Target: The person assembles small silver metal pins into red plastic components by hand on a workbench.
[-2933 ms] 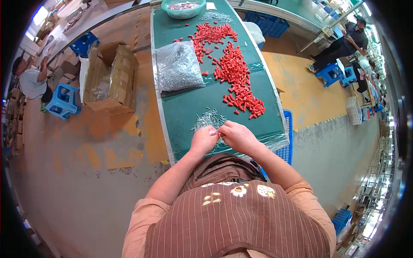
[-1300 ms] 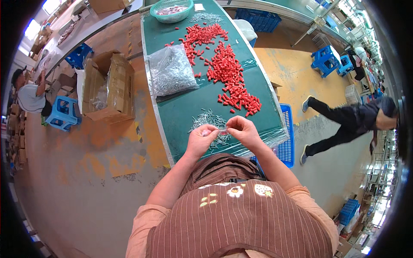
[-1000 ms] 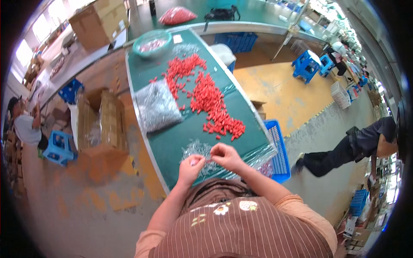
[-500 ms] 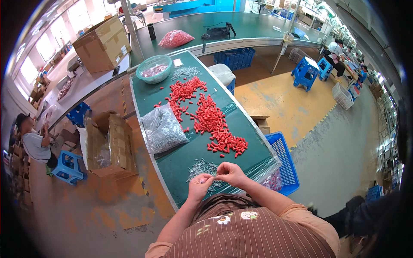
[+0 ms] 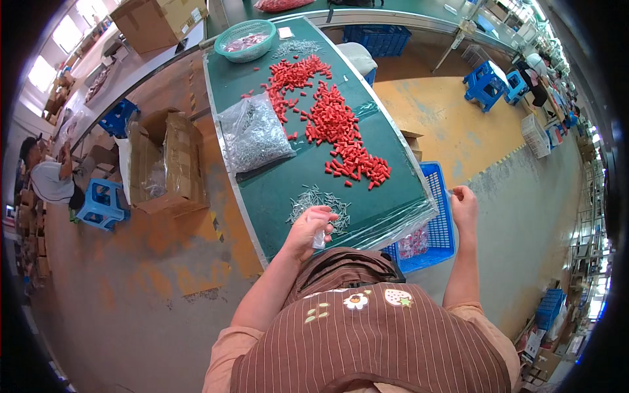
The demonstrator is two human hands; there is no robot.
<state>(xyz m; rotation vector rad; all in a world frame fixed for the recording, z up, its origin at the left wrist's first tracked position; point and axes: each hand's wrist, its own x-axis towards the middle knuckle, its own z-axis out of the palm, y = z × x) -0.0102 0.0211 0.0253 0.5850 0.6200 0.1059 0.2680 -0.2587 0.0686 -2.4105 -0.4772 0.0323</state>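
My left hand is closed around a small clear plastic bag, above the near edge of the green table. Just beyond it lies a loose pile of silvery screws. My right hand is off to the right, beside a blue plastic basket; its fingers are pinched, and a pale scrap shows at their tips, too small to name. Small filled bags with red and silver contents lie in that basket. Short red plastic tubes, like wall plugs, form a long heap up the table.
A large clear bag of screws rests on the table's left side. A green round basket of small bags stands at the far left corner. Left of the table are an open cardboard box, a blue stool and a seated person.
My right hand has left my left hand and swung right, beside the blue basket. My left hand keeps a clear bag, its fingers looser. The view has tilted down.
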